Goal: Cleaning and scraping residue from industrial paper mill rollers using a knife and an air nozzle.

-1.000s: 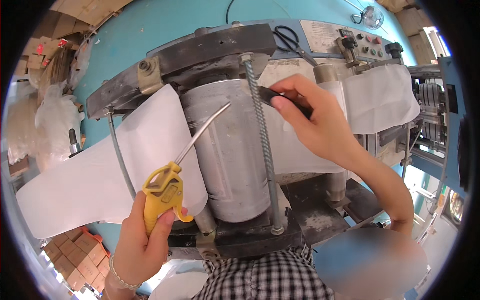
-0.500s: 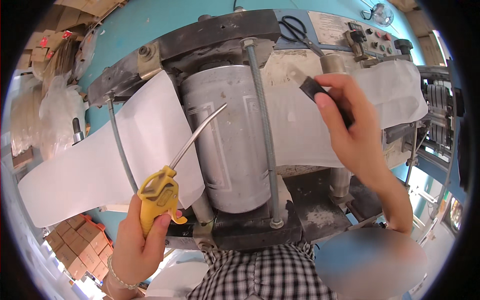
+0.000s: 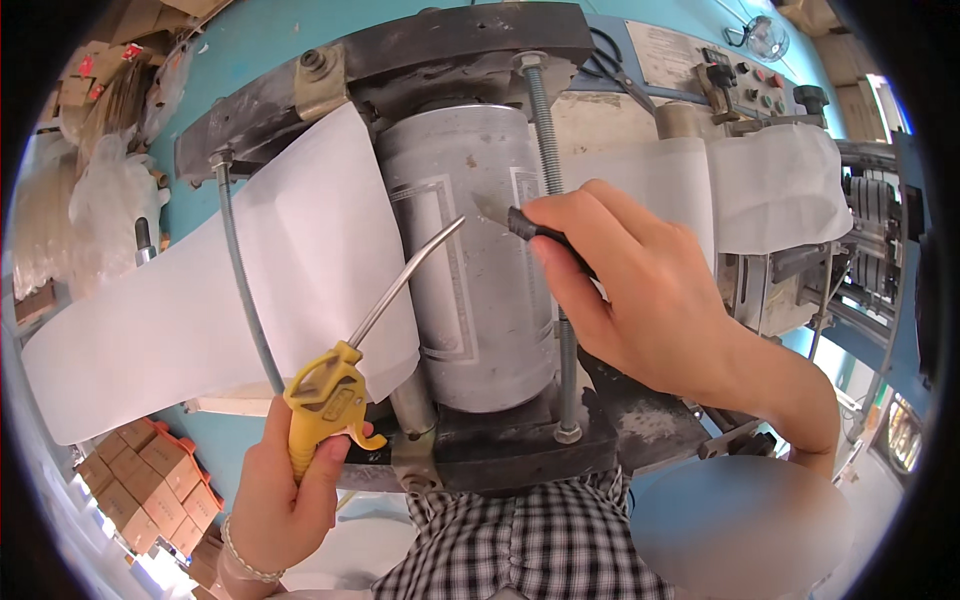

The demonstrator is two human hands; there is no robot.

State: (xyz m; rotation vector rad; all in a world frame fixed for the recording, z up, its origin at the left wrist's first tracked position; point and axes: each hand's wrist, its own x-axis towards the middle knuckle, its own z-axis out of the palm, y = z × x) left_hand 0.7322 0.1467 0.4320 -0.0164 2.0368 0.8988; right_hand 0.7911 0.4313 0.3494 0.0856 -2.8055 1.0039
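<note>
Separately in hands [image 3: 285,490] [image 3: 650,295]: air gun [image 3: 328,400], blade [image 3: 492,209]

Classed as an industrial workshop or small factory. Evidenced by a heavy machine frame [image 3: 450,45] beyond the right fingers [image 3: 585,215], with a grey metal roller [image 3: 480,350] to their left; by a control panel [image 3: 690,60] with coloured push-buttons [image 3: 775,74], beyond and right of the same fingers; by stacked cartons [image 3: 155,475] left of the left fingers [image 3: 325,468]
</note>
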